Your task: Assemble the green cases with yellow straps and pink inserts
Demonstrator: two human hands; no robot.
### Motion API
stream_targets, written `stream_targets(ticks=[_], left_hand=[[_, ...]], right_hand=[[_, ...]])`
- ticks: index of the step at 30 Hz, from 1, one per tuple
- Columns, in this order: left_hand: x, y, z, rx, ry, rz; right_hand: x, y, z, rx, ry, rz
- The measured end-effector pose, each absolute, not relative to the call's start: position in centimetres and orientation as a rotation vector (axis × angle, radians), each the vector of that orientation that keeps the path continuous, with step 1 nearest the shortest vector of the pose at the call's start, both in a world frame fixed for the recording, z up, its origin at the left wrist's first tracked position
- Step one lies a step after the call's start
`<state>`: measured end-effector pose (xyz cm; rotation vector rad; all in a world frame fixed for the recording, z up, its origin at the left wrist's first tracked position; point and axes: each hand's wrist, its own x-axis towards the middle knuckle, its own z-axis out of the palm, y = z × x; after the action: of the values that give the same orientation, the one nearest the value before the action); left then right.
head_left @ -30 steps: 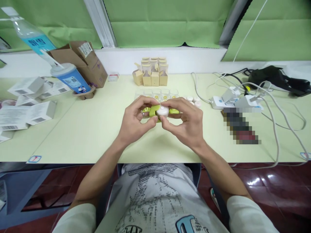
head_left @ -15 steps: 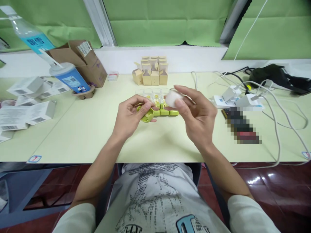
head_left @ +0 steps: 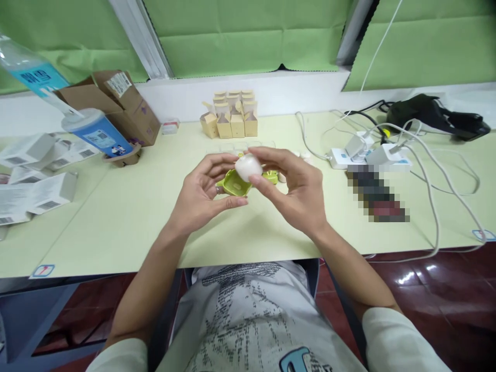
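Currently, both hands work at the centre of the frame, raised just above the desk (head_left: 127,217).

1. Left hand (head_left: 201,195): the fingers (head_left: 217,164) are curled around a green shell (head_left: 232,184), with the thumb along its near edge and the index finger over its far edge. The shell's open face points up.
2. Right hand (head_left: 300,194): the fingers (head_left: 271,154) pinch a white round part (head_left: 248,166) between thumb and index finger. The part sits at the upper right rim of the green shell. Whether the two touch cannot be told.

Surroundings:
- More green pieces (head_left: 272,176) lie on the desk just behind the right hand.
- Small tan cartons (head_left: 231,118) stand grouped at upper centre.
- A brown cardboard box (head_left: 116,98) and a blue-labelled container (head_left: 95,133) sit at upper left.
- A power strip (head_left: 341,157) with white cables lies right of centre.
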<state>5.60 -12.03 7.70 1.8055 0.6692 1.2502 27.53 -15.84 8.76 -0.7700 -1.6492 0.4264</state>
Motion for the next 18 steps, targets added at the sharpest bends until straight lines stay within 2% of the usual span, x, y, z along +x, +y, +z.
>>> stream_targets(ticks=[8,18], left_hand=[[5.4,-11.9,8.01,1.76,0.716,1.272],[5.43,-11.84,7.6,1.754,0.646,1.317]], right_hand=[[27.8,-15.55,8.7,-0.704,-1.828,0.287],[27.79,-15.37,8.61,-0.726,-1.83,0.27]])
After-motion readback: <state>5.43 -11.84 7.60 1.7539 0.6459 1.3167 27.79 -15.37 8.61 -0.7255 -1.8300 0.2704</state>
